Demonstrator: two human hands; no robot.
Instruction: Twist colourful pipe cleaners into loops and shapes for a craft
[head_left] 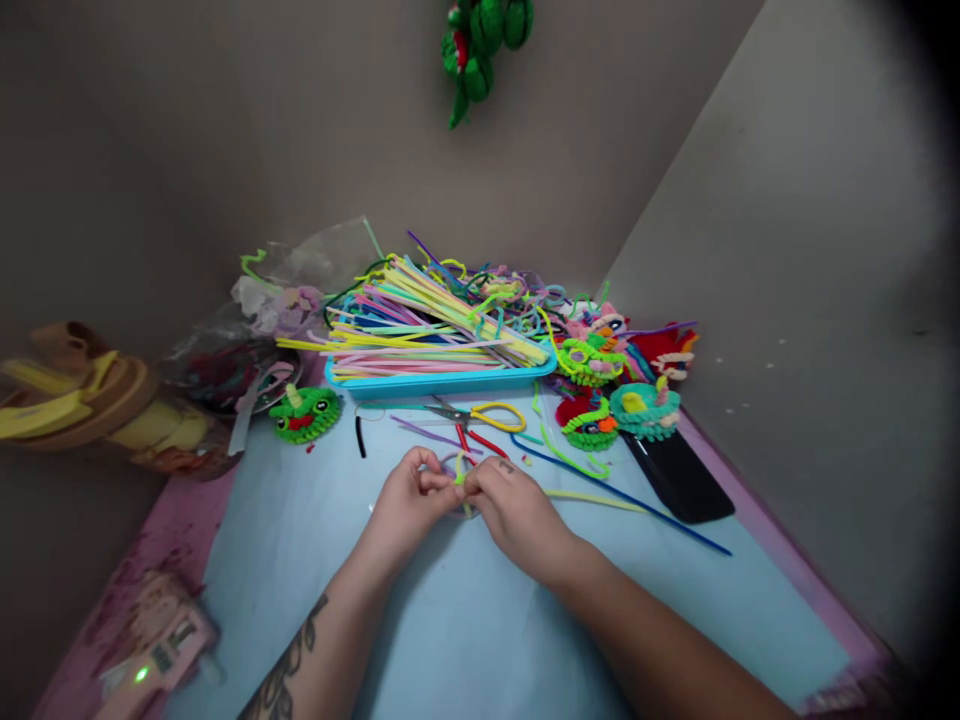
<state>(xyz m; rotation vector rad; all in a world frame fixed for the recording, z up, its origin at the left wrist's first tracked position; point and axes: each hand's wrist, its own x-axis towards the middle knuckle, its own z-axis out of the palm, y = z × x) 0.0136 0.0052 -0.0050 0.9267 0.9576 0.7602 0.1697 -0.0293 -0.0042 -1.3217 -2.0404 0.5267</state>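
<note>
The left hand (411,500) and right hand (519,512) meet over the tabletop (480,640), fingertips drawn narrow, both pinching a small yellow-green fuzzy stem (460,472) that sits between them. Just beyond the hands lie scissors with yellow handles (496,415) and a red-handled tool (487,444); farther past these stands a blue tray (442,383) heaped with colored stems (427,330). To the right hand's right, a dark blue stem (637,503) slants across the tabletop near a pale yellow stem (592,497). Beyond the left hand, to its left, rests a green horned figure (306,414).
</note>
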